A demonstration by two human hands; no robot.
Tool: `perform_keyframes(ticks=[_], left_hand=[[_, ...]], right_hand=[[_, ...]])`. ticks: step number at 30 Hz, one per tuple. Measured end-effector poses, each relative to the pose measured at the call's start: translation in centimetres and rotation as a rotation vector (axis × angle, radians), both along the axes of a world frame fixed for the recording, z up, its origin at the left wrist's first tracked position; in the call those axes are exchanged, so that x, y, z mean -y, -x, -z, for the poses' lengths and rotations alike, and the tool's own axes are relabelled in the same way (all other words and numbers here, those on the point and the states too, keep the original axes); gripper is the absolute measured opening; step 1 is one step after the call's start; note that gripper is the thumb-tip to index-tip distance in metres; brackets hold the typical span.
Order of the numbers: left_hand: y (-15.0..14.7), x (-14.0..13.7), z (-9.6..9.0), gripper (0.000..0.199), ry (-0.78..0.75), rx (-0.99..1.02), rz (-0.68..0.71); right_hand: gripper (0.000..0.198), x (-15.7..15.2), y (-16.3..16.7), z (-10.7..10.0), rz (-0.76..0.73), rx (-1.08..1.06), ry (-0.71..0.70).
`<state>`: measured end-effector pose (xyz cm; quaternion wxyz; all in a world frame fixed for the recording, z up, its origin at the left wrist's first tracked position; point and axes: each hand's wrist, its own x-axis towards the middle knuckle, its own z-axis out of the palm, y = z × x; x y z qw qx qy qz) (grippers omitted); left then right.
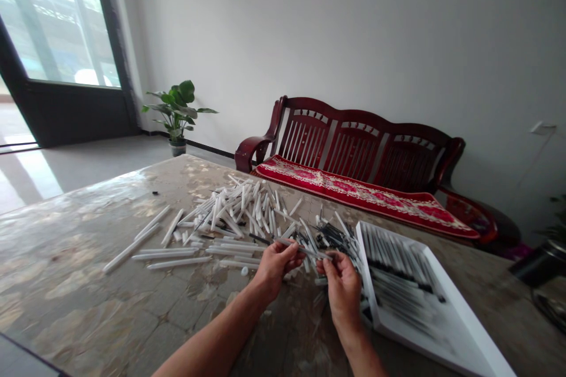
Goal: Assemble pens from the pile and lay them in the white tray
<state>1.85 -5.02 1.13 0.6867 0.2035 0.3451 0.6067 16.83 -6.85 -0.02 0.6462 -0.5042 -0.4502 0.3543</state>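
Observation:
Over the table, both my hands hold one slim pen (305, 248) between them, lying nearly level. My left hand (279, 262) pinches it toward its left part, where a dark tip seems to stick out. Thumb and fingers of my right hand (342, 283) close on its right end. Behind them spreads a loose heap of white pen barrels (243, 206). Dark slim pen parts (331, 237) lie in a pile just past my right hand. On the right, a white box (475, 330) holds rows of pens (398, 256) with dark ends, partly blurred.
The patterned table (110, 312) fills the foreground, and a small black piece (154, 192) lies on its left part. A dark pot-like vessel (539, 262) is at the right edge. Beyond the table are a wooden bench (354, 141) and a potted plant (177, 144).

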Motion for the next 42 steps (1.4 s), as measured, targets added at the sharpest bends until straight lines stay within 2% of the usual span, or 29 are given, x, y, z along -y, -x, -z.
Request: perform_keyframes(ticks=[10, 17, 20, 26, 30, 33, 36, 38, 42], left_hand=[[0.1, -0.1, -0.1, 0.039, 0.017, 0.004, -0.038], [-0.3, 0.3, 0.2, 0.040, -0.023, -0.039, 0.023], [-0.4, 0.4, 0.3, 0.041, -0.068, -0.057, 0.012], [-0.3, 0.8, -0.1, 0.038, -0.262, -0.136, 0.018], [-0.2, 0.6, -0.2, 0.037, -0.312, -0.190, 0.048], [-0.2, 0.5, 0.0, 0.038, -0.259, -0.185, 0.027], [-0.3, 0.6, 0.1, 0.038, -0.217, -0.161, 0.032], [-0.3, 0.8, 0.0, 0.036, -0.217, -0.159, 0.079], [-0.6, 1.1, -0.2, 0.037, -0.236, -0.182, 0.164]], right_hand=[[0.036, -0.1, -0.3, 0.6, -0.001, 0.036, -0.001], [0.035, 0.2, 0.2, 0.2, -0.032, 0.012, 0.017], [0.037, 0.4, 0.2, 0.0, -0.065, -0.072, 0.089], [0.049, 1.2, 0.3, -0.8, -0.110, -0.397, 0.301], [0.048, 1.3, -0.1, -1.2, -0.189, -0.426, 0.386], [0.042, 1.1, -0.7, -1.5, -0.276, -0.170, 0.309], [0.032, 1.0, -1.2, -2.5, -0.242, 0.320, 0.060], [0.026, 1.2, -1.3, -3.6, -0.199, 0.626, -0.044], [0.023, 1.6, -1.5, -6.1, -0.170, 0.982, -0.019]])
